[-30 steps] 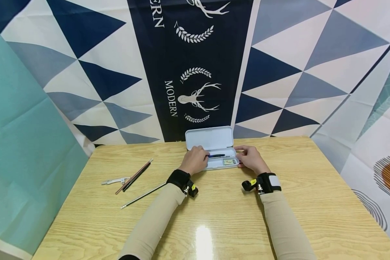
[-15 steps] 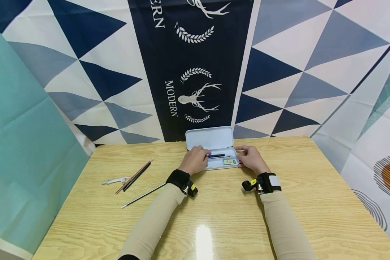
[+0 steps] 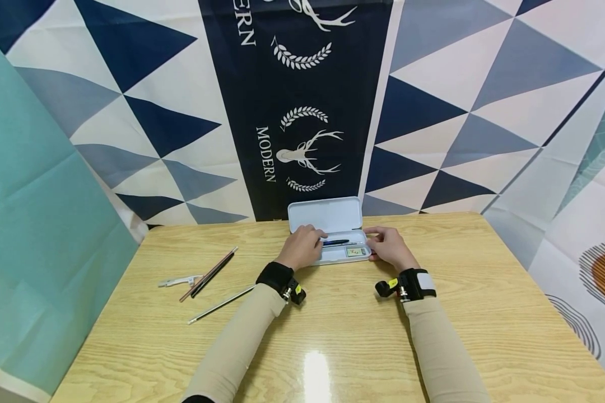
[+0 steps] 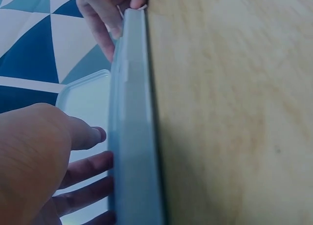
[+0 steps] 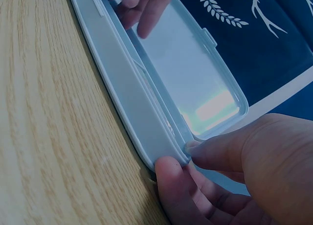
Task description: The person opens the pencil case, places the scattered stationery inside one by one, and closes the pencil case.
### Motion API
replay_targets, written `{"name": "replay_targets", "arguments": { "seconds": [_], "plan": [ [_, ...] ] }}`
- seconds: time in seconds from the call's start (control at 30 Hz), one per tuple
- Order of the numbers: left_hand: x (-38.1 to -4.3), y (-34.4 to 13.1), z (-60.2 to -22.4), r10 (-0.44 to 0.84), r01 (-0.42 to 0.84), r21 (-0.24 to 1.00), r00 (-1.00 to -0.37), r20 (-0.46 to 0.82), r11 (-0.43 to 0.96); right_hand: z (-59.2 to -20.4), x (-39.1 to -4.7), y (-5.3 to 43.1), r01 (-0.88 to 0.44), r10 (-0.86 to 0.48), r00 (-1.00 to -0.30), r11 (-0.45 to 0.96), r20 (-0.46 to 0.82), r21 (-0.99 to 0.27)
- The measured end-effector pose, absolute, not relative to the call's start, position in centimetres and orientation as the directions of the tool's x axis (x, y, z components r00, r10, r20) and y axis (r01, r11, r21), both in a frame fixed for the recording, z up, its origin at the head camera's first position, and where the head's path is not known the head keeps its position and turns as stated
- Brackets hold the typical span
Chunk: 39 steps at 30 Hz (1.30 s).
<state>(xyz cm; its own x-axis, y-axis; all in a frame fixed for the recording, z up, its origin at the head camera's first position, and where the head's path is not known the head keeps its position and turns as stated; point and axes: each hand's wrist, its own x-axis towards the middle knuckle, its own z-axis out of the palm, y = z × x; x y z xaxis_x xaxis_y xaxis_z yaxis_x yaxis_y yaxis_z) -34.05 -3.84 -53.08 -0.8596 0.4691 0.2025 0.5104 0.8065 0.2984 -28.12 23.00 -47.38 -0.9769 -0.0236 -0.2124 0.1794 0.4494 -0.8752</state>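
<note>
A light blue pencil case [image 3: 333,259] lies at the table's back edge, its lid [image 3: 325,214] raised toward the wall cloth. Inside it are a dark blue pen [image 3: 338,242] and a small rectangular piece with a yellow-green print [image 3: 355,252]. My left hand [image 3: 300,246] reaches over the left part of the case; in the left wrist view its fingers [image 4: 88,168] extend past the front wall, thumb apart. The pen's left end is hidden by this hand. My right hand [image 3: 390,247] pinches the case's right end, thumb [image 5: 215,151] on the rim.
On the wooden table [image 3: 353,336], to the left, lie a white drawing compass [image 3: 178,281], a reddish-brown pencil [image 3: 201,282] and a black one [image 3: 213,274] side by side. Another dark pencil [image 3: 222,304] with a white end lies nearer, partly behind my left wrist.
Both hands stay almost where they were at the pencil case. The left fingers have spread slightly over the pen's end; the head view shifts a little.
</note>
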Motion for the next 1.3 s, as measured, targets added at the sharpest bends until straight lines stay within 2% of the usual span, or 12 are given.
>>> {"name": "replay_targets", "arguments": {
  "seconds": [0.3, 0.43, 0.5, 0.63, 0.73, 0.87, 1.03, 1.2, 1.3],
  "plan": [
    [-34.5, -4.0, -53.5, 0.466, 0.527, 0.292, -0.847, 0.256, 0.798, -47.4, -28.2, 23.0, 0.185, -0.021, -0.976, 0.441, -0.216, -0.878],
    [-34.0, -4.2, -53.3, 0.449, 0.519, 0.323, -0.852, 0.27, 0.791, -47.4, -28.2, 23.0, 0.19, -0.019, -0.975, 0.443, -0.221, -0.876],
    [-32.2, -4.3, -51.5, 0.45, 0.524, 0.286, -0.846, 0.287, 0.803, -47.4, -28.3, 23.0, 0.189, -0.017, -0.976, 0.444, -0.219, -0.876],
    [-32.1, -4.7, -51.5, 0.452, 0.536, 0.294, -0.837, 0.31, 0.791, -47.4, -28.2, 23.0, 0.188, -0.02, -0.975, 0.445, -0.22, -0.876],
    [-33.7, -5.2, -53.6, 0.46, 0.549, 0.307, -0.829, 0.318, 0.777, -47.5, -28.2, 23.0, 0.188, -0.025, -0.975, 0.44, -0.221, -0.878],
    [-33.6, -5.9, -53.9, 0.478, 0.563, 0.268, -0.818, 0.321, 0.782, -47.5, -28.2, 22.9, 0.183, -0.025, -0.976, 0.443, -0.216, -0.878],
    [-32.6, -6.7, -53.1, 0.466, 0.557, 0.313, -0.825, 0.321, 0.77, -47.4, -28.1, 23.0, 0.177, -0.023, -0.977, 0.451, -0.21, -0.875],
    [-30.2, -7.2, -50.7, 0.471, 0.567, 0.303, -0.816, 0.335, 0.766, -47.6, -28.2, 23.0, 0.18, -0.017, -0.978, 0.452, -0.21, -0.873],
    [-30.5, -7.8, -51.3, 0.478, 0.574, 0.294, -0.81, 0.34, 0.764, -47.6, -28.2, 23.0, 0.183, -0.016, -0.977, 0.452, -0.213, -0.873]
  ]
}}
